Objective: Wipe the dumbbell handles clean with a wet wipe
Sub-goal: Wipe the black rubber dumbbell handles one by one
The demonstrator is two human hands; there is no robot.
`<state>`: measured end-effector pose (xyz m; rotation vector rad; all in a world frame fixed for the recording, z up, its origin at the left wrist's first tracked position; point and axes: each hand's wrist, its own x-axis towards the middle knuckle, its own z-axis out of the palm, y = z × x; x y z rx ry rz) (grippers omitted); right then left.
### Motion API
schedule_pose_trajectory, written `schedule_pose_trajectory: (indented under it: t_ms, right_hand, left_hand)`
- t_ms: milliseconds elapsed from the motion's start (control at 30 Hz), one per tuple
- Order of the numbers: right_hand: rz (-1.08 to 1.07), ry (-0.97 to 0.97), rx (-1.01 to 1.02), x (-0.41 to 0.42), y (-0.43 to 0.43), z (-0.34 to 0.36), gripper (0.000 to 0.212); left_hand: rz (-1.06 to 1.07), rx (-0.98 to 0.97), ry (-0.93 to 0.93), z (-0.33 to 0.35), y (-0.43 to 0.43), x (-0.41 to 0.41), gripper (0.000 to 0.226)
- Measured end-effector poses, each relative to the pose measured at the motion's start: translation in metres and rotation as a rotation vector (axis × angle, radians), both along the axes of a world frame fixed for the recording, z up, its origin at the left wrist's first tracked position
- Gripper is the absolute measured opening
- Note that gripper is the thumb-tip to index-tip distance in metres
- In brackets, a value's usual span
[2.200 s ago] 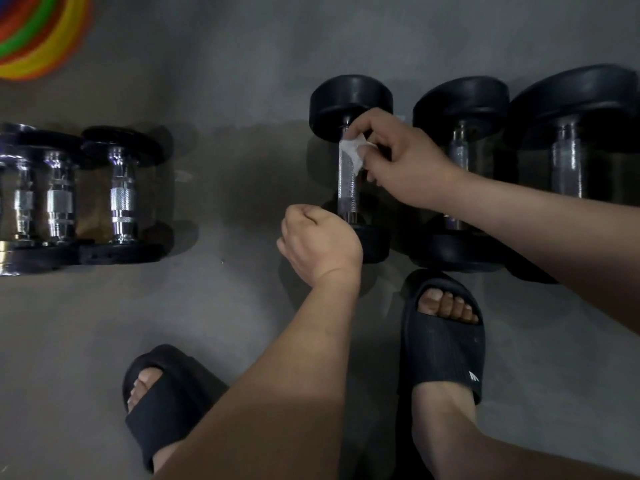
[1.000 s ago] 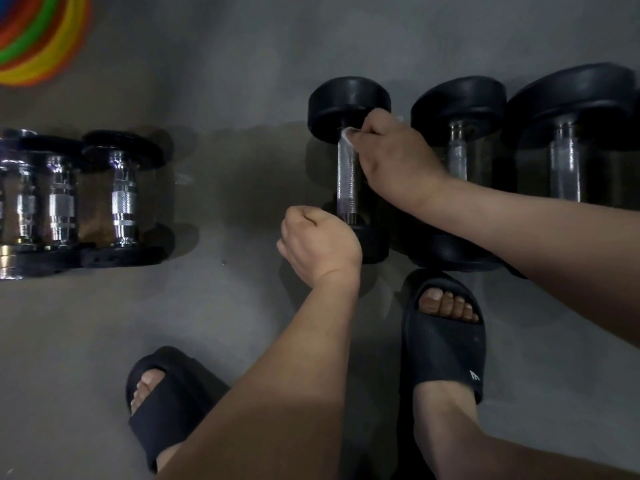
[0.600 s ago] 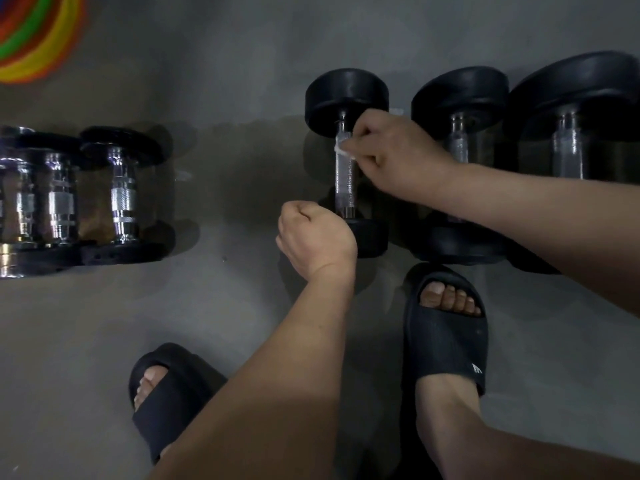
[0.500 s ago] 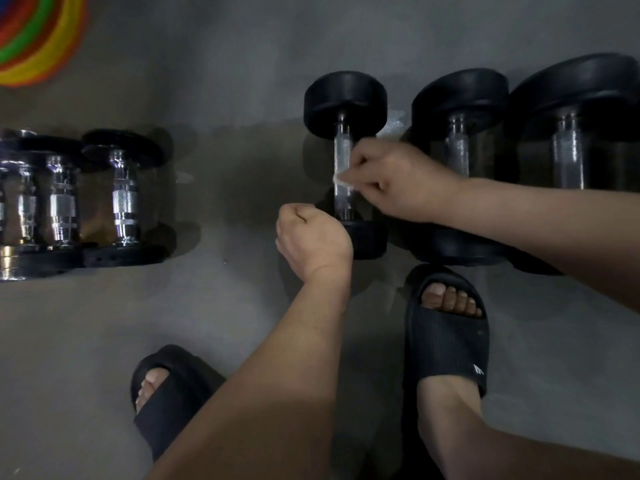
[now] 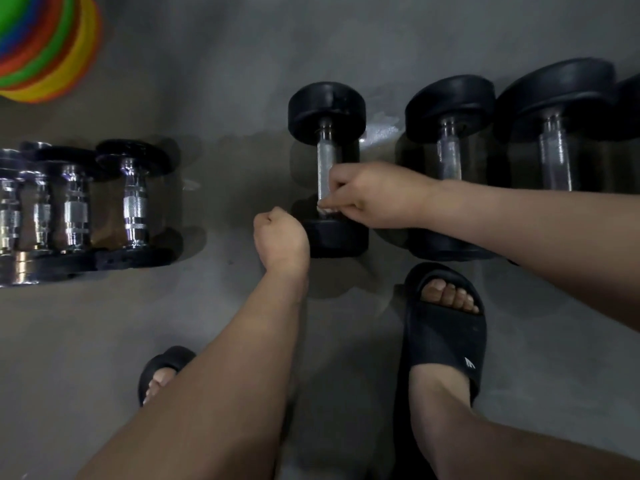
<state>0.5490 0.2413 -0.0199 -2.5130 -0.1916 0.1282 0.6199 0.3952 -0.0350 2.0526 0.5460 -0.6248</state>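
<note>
Grey floor (image 5: 207, 306). Your right hand (image 5: 374, 195) pinches wet wipe (image 5: 323, 210) mid-stroke at near end of handle (image 5: 325, 164); left hand (image 5: 280, 237) clenched, empty. Next, likely: neighbouring handle (image 5: 449, 157).

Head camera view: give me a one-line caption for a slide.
Right hand pinches a wet wipe at the near end of a dumbbell handle; left hand fisted alongside.

Grey concrete floor (image 5: 104, 341), matte, darker patch across middle band. Small dark speck (image 5: 229, 262) on floor. Stack of coloured flat discs (image 5: 52, 53) in top-left corner, cut by frame edge, blurred: green on top, then blue, red-orange, yellow rims. Black slide sandal (image 5: 446, 341) on right foot, toes bare at open front, small white logo (image 5: 469, 363) on strap. Second black slide (image 5: 162, 365) on left foot, only toe end showing. Sandals well apart.
</note>
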Motion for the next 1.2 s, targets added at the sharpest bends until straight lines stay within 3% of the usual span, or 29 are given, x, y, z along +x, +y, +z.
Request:
schedule_pose_trajectory:
  t_ms: [100, 233, 533, 700, 800, 900, 967, 1067, 1133, 1200]
  right_hand:
    - [-0.002, 0.021, -0.039, 0.003, 0.005, 0.002, 0.035]
    - [-0.065, 0.059, -0.012, 0.003, 0.01, -0.002, 0.034]
    - [-0.092, 0.199, 0.179, 0.007, 0.002, -0.008, 0.039]
    - [-0.243, 0.114, 0.261, 0.008, 0.011, -0.02, 0.027]
    - [-0.336, -0.046, 0.206, 0.026, 0.007, -0.024, 0.015]
    - [-0.477, -0.084, 0.095, 0.042, -0.004, -0.023, 0.021]
    - [-0.434, -0.066, 0.056, 0.04, -0.005, -0.021, 0.024]
    - [-0.208, -0.09, 0.05, 0.027, 0.0, -0.018, 0.032]
    - [-0.093, 0.031, 0.047, 0.021, 0.003, -0.016, 0.039]
    - [-0.17, 0.138, 0.097, 0.024, 0.003, -0.012, 0.03]
  left_hand:
    - [-0.087, 0.003, -0.045, 0.005, 0.003, 0.0, 0.015]
    - [-0.197, 0.043, -0.072, 0.018, -0.004, -0.004, 0.029]
    - [-0.17, 0.152, 0.018, 0.014, -0.011, 0.002, 0.044]
    - [-0.152, 0.197, 0.028, 0.011, -0.014, 0.006, 0.045]
    - [-0.1, 0.197, -0.011, 0.011, -0.014, 0.003, 0.041]
    - [-0.115, 0.2, -0.005, 0.015, -0.015, 0.003, 0.039]
    - [-0.131, 0.2, 0.002, 0.019, -0.018, 0.005, 0.038]
    - [-0.145, 0.228, 0.037, 0.022, -0.023, 0.004, 0.037]
    - [-0.113, 0.26, 0.006, 0.021, -0.024, 0.003, 0.036]
    - [-0.08, 0.266, -0.035, 0.02, -0.023, 0.002, 0.034]
